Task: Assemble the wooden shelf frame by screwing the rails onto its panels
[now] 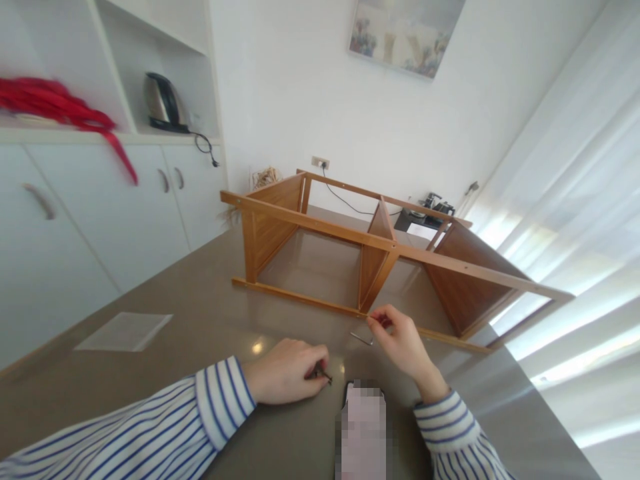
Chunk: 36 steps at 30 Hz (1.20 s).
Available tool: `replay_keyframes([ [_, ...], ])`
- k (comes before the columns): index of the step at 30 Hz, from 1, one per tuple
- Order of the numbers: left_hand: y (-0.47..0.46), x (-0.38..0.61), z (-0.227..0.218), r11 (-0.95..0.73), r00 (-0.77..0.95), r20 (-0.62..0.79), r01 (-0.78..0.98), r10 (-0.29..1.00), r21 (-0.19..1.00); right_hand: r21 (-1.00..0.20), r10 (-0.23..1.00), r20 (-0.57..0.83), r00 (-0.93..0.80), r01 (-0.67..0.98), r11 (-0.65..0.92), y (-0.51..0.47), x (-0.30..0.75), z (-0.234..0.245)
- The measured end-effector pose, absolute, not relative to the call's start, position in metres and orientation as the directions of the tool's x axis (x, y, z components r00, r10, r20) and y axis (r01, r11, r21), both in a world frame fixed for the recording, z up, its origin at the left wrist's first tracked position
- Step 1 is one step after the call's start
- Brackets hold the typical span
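Gripping: left hand is holding dark screws | right hand is pinching narrowly at the lower rail of the wooden shelf, anything held being too small to tell | shelf is lying sideways on the table | hex key is resting just beside right hand

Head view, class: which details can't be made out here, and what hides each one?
Head view: the number and full shape of the small dark hardware in the left hand; its fingers hide most of it.
Head view: whether the right hand pinches anything by the frame's lower rail; its fingers cover the spot.
Head view: the pink object; pixelation blurs it, the bottom edge cuts it.
Head view: the wall picture's top, beyond the upper edge.
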<state>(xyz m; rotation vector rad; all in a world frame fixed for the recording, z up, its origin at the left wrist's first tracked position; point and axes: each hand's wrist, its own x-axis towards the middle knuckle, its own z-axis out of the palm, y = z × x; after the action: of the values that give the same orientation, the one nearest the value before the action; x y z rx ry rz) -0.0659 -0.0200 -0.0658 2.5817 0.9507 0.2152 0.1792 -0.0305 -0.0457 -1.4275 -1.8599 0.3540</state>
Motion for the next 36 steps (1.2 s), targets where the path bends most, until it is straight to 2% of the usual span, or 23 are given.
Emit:
replay_keyframes([
  [7, -0.015, -0.066, -0.07, -0.688, 0.755, 0.011, 0.591, 0.656, 0.42, -0.68, 0.913, 0.407, 0.032, 0.678, 0.279, -0.022, 0.186, -0.061],
  [15, -0.014, -0.068, -0.072, -0.686, 0.756, 0.004, 0.592, 0.654, 0.423, -0.711, 0.942, 0.336, 0.021, 0.661, 0.239, -0.015, 0.188, -0.073],
  [25, -0.01, -0.072, -0.073, -0.663, 0.767, -0.008, 0.561, 0.642, 0.496, -0.729, 0.947, 0.322, 0.015, 0.642, 0.237, -0.012, 0.188, -0.08],
  [36, -0.005, -0.067, -0.068, -0.634, 0.682, 0.153, 0.541, 0.715, 0.553, -0.779, 0.889, 0.43, 0.159, 0.563, 0.276, -0.013, 0.191, -0.072],
])
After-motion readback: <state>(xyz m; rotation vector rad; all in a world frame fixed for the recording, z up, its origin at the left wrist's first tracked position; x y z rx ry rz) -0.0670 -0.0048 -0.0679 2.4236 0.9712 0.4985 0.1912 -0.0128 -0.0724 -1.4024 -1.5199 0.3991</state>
